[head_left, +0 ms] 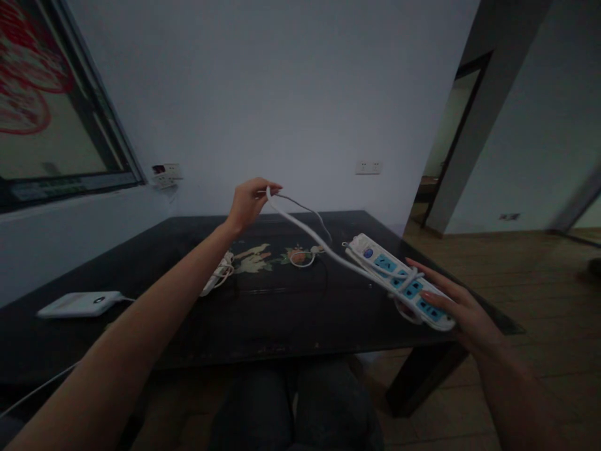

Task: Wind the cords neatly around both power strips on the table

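My right hand (462,310) grips the near end of a white power strip (387,266) with blue socket panels, tilted above the table's right side. Its white cord (319,238) is wrapped around the strip's middle, and a length of it stretches up to the left. Raised above the far part of the table, my left hand (251,199) pinches that cord between thumb and fingers. From there the cord drops back down toward the tabletop, where a loop (302,258) and what looks like the plug (317,249) lie.
The dark table (282,319) has a floral pattern. Behind my left forearm lies another white strip-like item with wound cord (220,274), partly hidden. A white power bank (79,305) with a cable rests at the left. Wall sockets (369,167) sit on the wall beyond.
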`<state>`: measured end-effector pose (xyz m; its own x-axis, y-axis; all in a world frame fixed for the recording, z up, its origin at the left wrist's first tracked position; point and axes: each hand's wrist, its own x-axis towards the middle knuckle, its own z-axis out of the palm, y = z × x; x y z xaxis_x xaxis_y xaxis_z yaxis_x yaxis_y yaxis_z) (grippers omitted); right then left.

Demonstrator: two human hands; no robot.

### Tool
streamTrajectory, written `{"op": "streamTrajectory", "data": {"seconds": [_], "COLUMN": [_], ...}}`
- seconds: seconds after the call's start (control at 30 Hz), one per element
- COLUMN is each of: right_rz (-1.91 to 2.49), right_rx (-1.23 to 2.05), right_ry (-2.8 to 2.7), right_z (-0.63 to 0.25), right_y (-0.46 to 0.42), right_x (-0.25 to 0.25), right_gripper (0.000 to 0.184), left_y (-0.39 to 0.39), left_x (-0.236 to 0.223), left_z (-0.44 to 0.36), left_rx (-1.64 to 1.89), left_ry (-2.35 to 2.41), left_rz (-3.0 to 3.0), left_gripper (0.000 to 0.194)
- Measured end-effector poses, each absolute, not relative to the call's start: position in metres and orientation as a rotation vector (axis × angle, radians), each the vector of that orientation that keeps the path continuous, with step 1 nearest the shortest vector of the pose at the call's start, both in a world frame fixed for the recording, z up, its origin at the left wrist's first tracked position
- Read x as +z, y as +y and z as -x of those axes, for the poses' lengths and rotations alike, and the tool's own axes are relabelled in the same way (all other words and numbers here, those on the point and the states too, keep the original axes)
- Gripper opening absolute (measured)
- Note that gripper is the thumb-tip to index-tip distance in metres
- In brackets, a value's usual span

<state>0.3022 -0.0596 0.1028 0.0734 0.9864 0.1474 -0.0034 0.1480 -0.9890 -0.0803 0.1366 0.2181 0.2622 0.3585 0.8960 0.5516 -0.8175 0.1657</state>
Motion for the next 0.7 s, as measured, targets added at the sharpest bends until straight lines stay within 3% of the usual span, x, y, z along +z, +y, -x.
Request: {"op": "streamTrajectory", "data": {"seconds": [0.1,0.33,0.57,0.63,0.7], "right_rz": [1.14,1.057,0.906,0.843,0.776], "right_rx": [1.047,1.021,1.05,1.111,1.195], "right_ry": [-1.192,-1.219,-1.305,-1.337,-1.373], "right_z": [-0.299,-0.282,-0.26,-0.25,-0.236], "right_y": [-0.06,-0.049,-0.043,-0.045,-0.048], "right_x": [0.103,0.11,0.135,0.14,0.142], "right_gripper": [0.067,0.067,0.068,0.068,0.07], "left_y": [0.123,0.117,0.112,0.098,0.08], "left_x": [0.176,0.086,0.055,0.059,0.066], "left_z": [0.098,0.104,0.08,0.063,0.035], "left_rx": [-1.162,-0.553,-0.354,-0.403,-0.7], "left_ry": [-0.923,-0.907,-0.86,-0.821,-0.772], "left_rz": [2.519,2.765,2.825,2.839,2.908], "left_gripper": [0.026,0.023,0.036,0.044,0.043]}}
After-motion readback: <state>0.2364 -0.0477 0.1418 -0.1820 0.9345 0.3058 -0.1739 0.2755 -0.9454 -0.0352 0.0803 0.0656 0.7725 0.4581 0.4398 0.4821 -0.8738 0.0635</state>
